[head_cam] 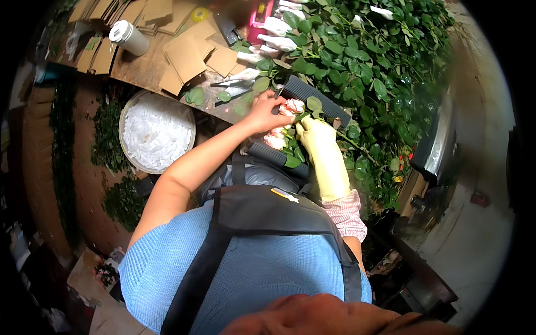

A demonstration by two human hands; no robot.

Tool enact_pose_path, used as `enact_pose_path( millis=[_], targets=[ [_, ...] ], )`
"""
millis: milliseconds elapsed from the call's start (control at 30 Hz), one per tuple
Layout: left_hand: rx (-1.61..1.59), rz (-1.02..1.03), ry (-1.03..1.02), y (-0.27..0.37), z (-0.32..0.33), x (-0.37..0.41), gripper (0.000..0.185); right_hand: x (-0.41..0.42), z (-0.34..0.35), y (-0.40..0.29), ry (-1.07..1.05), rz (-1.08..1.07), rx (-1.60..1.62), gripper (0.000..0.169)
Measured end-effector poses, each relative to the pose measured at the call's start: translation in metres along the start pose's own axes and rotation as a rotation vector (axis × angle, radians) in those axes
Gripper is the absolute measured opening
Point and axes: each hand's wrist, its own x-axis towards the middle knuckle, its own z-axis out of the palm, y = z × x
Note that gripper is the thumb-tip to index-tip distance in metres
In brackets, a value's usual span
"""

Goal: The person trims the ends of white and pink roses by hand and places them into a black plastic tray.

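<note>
Pale pink roses [292, 107] lie between two dark ribbed padded bars, a far bar [316, 99] and a near bar [272, 155]. My bare left hand [268, 112] cups the upper blossoms from the left, its thumb below them and its fingers above. From the right, my right hand [315, 136], in a yellow rubber glove, closes around the stems just behind the heads. The gloved fingertips are partly hidden by leaves. More pink blossoms [275, 139] rest under my left wrist, beside the near bar.
Leafy rose stems [368, 71] are heaped at the right, several heads in white mesh sleeves [278, 42]. Cardboard pieces [186, 54], scissors [234, 86], a white tumbler [129, 37] and a pink holder [258, 23] occupy the table. A round tub [157, 130] of white strips stands left.
</note>
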Motion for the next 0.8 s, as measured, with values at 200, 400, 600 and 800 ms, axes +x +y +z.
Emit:
enact_pose_path(
  millis=[200,400,600,800],
  targets=[
    [0.065,0.147,0.203,-0.013,0.012,0.003,0.047,-0.040,-0.054,-0.021,-0.037,0.116,0.531,0.024],
    [-0.036,0.212,0.127,-0.025,0.012,0.013,0.041,-0.027,-0.016,-0.005,0.494,-0.249,0.761,0.037],
    [0.019,0.258,0.137,-0.013,0.005,0.004,0.037,-0.013,0.012,-0.008,0.641,-0.289,0.520,0.046],
    [0.077,0.257,0.142,-0.013,0.005,0.001,0.035,-0.010,0.017,-0.021,0.608,-0.101,0.134,0.039]
  ],
)
